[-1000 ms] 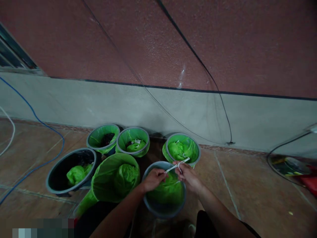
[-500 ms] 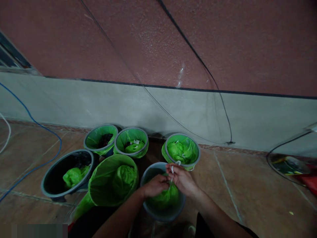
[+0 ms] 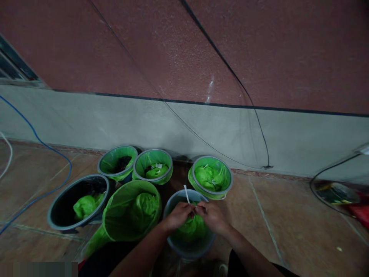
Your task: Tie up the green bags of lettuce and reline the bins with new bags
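Note:
Over a grey-blue bucket (image 3: 188,255) close to me, both my hands meet, fingers closed, at the top of a green plastic bag (image 3: 192,231). My left hand (image 3: 179,216) pinches at the bag's gathered neck. Right beside it, almost fingertip to fingertip, my right hand (image 3: 212,217) grips the same spot. A white strip (image 3: 186,194), like a tie, sticks up from between the fingers. The bag bulges inside the bucket, and its contents are hidden. My fingers cover where strip and neck meet.
Several lined bins stand around: a green-lined bin (image 3: 115,227) at left, a dark tub (image 3: 54,219) beyond it, and a lined bin (image 3: 229,184) behind the bucket. A blue hose (image 3: 43,143) runs at left; a black cable (image 3: 261,132) hangs on the wall (image 3: 302,142).
Both hands have come closer together and slightly lower at the bag's neck. The white strip, earlier bunched at my right fingers, now stands up toward the left.

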{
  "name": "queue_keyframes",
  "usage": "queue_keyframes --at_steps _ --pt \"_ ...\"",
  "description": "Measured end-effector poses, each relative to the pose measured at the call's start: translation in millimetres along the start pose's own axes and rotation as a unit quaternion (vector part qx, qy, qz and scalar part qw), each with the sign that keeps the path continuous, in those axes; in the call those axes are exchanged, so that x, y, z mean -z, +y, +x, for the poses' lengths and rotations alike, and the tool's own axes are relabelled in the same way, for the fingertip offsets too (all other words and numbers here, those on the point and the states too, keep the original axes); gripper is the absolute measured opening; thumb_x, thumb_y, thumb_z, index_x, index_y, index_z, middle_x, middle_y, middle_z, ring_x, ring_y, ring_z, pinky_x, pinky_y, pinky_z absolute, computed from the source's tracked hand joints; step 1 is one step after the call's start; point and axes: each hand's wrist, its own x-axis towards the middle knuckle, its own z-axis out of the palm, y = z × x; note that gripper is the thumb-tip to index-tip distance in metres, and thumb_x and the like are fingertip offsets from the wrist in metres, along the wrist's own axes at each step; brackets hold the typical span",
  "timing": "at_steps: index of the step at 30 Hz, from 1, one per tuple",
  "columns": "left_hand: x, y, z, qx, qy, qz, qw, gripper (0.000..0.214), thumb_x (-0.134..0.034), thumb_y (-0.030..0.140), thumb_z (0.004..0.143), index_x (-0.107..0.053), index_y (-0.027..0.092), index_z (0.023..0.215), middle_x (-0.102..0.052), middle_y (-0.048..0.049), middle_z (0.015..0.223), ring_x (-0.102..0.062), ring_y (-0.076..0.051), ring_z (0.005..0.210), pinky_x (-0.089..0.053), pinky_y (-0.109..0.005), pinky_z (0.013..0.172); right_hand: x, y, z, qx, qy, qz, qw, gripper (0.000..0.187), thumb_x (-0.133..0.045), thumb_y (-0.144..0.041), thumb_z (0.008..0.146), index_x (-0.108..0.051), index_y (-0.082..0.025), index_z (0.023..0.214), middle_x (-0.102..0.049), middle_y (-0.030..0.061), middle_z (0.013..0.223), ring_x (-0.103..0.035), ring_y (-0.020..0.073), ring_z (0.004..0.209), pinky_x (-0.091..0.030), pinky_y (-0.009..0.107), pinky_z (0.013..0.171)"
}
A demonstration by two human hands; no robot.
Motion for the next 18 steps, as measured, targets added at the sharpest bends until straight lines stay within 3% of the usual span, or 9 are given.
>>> queue_keyframes --at_steps 3,5,7,9,12,14,15,18 --pt "4.8 -1 1 0.025 0.051 -0.008 0.998 0.036 -0.058 0.047 0.080 -0.068 0.015 0.068 -0.057 -0.0009 0.060 -0.047 -0.014 0.060 -0.037 -0.027 0.061 0 -5 -10 -0.010 0.016 -0.057 0.998 0.028 -0.048 -0.036 0.086 -0.064 -0.020 0.069 -0.061 0.0023 0.064 -0.053 0.0157 0.062 -0.032 0.029 0.060" --pt "9.9 4 0 0.009 0.033 0.036 0.999 0.026 -0.061 0.039 0.077 -0.070 0.014 0.074 -0.061 -0.0012 0.063 -0.051 -0.015 0.061 -0.040 -0.028 0.063 1 -8 -14 -0.001 -0.020 -0.048 0.999 0.027 -0.050 -0.033 0.084 -0.061 -0.020 0.064 -0.056 -0.0001 0.059 -0.049 0.0137 0.058 -0.030 0.028 0.057" --pt "15.5 13 -4 -0.047 0.005 0.142 0.989 0.019 -0.059 0.031 0.078 -0.070 0.016 0.075 -0.064 -0.0015 0.066 -0.056 -0.016 0.066 -0.045 -0.031 0.075 2 -9 -15 0.006 -0.059 -0.040 0.997 0.030 -0.051 -0.033 0.083 -0.057 -0.020 0.056 -0.050 -0.0014 0.053 -0.045 0.0127 0.054 -0.028 0.027 0.055" --pt "19.4 22 -10 -0.125 -0.019 0.268 0.955 0.015 -0.055 0.021 0.079 -0.069 0.018 0.077 -0.069 -0.0013 0.073 -0.062 -0.018 0.075 -0.042 -0.040 0.098 4 -8 -12 0.011 -0.022 -0.027 0.999 0.031 -0.051 -0.035 0.082 -0.059 -0.020 0.056 -0.054 -0.0001 0.055 -0.049 0.0143 0.056 -0.032 0.028 0.057" --pt "19.5 30 -18 -0.221 -0.042 0.382 0.897 0.022 -0.050 0.009 0.080 -0.068 0.021 0.085 -0.074 -0.0004 0.084 -0.066 -0.018 0.087 -0.019 -0.049 0.120 1 -8 -5 0.039 0.085 0.067 0.993 0.028 -0.048 -0.036 0.084 -0.072 -0.021 0.083 -0.072 0.0051 0.085 -0.063 0.0205 0.080 -0.046 0.032 0.075" --pt "16.6 29 -22 -0.255 -0.053 0.417 0.871 0.026 -0.048 0.006 0.083 -0.067 0.021 0.090 -0.076 -0.0012 0.090 -0.068 -0.018 0.093 -0.015 -0.049 0.122 -7 -7 -1 0.051 0.078 0.150 0.984 0.029 -0.050 -0.035 0.082 -0.073 -0.022 0.094 -0.074 0.0064 0.097 -0.066 0.0229 0.091 -0.048 0.036 0.085" --pt "14.9 28 -23 -0.270 -0.054 0.432 0.859 0.026 -0.047 0.006 0.085 -0.067 0.021 0.093 -0.076 -0.0018 0.093 -0.068 -0.018 0.094 -0.016 -0.048 0.122 -13 -6 0 0.048 0.057 0.183 0.980 0.027 -0.052 -0.036 0.081 -0.073 -0.022 0.090 -0.075 0.0065 0.094 -0.066 0.0234 0.089 -0.049 0.036 0.084" --pt "10.0 24 -26 -0.320 -0.046 0.461 0.827 0.028 -0.047 0.008 0.090 -0.065 0.021 0.107 -0.075 -0.0028 0.108 -0.069 -0.017 0.097 -0.022 -0.045 0.121 -30 -2 -1 0.010 0.002 0.264 0.965 0.024 -0.059 -0.043 0.077 -0.069 -0.022 0.075 -0.069 0.0050 0.071 -0.061 0.0210 0.067 -0.048 0.034 0.065"
